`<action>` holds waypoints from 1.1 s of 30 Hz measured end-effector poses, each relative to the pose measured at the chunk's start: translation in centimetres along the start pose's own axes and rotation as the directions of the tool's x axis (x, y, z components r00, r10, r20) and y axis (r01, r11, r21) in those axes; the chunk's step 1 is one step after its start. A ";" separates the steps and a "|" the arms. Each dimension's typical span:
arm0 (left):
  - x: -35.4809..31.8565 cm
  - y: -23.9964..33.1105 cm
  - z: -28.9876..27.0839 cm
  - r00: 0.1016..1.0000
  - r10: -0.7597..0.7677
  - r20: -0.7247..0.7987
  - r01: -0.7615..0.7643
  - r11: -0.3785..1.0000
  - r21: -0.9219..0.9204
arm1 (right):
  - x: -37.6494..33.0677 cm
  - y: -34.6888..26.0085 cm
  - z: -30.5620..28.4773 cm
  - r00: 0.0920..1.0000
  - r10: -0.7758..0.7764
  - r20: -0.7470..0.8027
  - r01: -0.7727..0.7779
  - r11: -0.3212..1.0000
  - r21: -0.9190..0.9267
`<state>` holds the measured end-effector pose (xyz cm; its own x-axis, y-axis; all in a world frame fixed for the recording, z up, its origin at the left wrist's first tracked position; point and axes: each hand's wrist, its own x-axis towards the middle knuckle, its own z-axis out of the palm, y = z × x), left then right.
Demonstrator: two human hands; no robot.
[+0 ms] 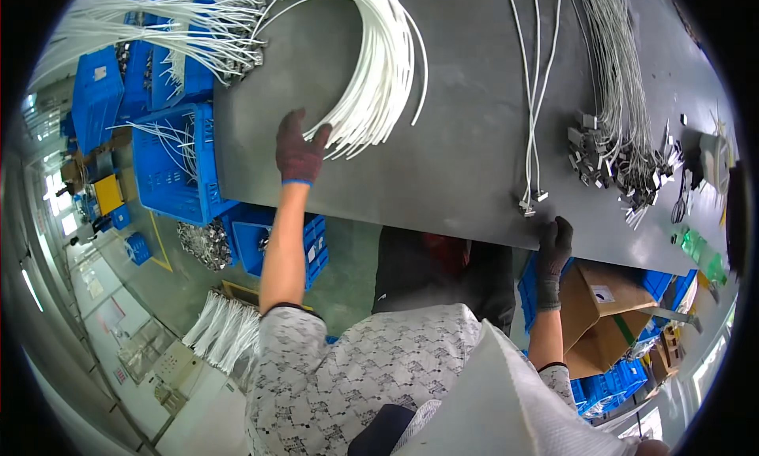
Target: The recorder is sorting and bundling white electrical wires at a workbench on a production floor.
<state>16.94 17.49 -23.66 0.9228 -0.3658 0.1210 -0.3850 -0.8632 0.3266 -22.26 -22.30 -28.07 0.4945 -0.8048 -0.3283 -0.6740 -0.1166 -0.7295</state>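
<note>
A thick curved bundle of white cables (393,65) lies on the dark grey table, left of its middle. My left hand (300,149), in a dark red glove, is at the near end of this bundle. Its thumb is apart from the fingers and close to the cable ends; whether it touches them I cannot tell. At the table's front edge, my right hand (556,243) wears a dark grey glove, thumb and fingers a little apart, with nothing visible between them. Just beyond it are the metal connectors (531,203) of a few long white cables (531,84).
More cables with connectors (609,160) lie at the right, near scissors (679,209) and a green bottle (702,254). White cables (158,21) extend past the table's left side over blue crates (170,163). A cardboard box (593,322) stands below the right edge.
</note>
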 end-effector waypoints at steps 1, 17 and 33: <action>-1.3 1.8 0.5 0.995 -0.095 -0.034 0.097 0.993 0.072 | -0.3 -0.4 -0.4 0.992 -0.085 -0.092 0.074 0.991 -0.114; 1.8 17.0 14.8 0.954 -0.114 0.276 0.080 0.988 0.131 | -0.3 -6.2 7.7 0.912 -0.399 -0.096 0.382 0.911 -0.155; -22.0 18.2 -15.0 0.800 0.306 0.516 0.383 0.401 -0.832 | -12.7 16.6 -4.4 0.867 -0.279 -0.412 0.279 0.958 -0.062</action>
<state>-10.14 15.06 -6.37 0.6124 -0.7366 -0.2870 0.2118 -0.1969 0.9573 -42.14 -16.57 -33.35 0.3910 -0.9053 0.1661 -0.5419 -0.3723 -0.7535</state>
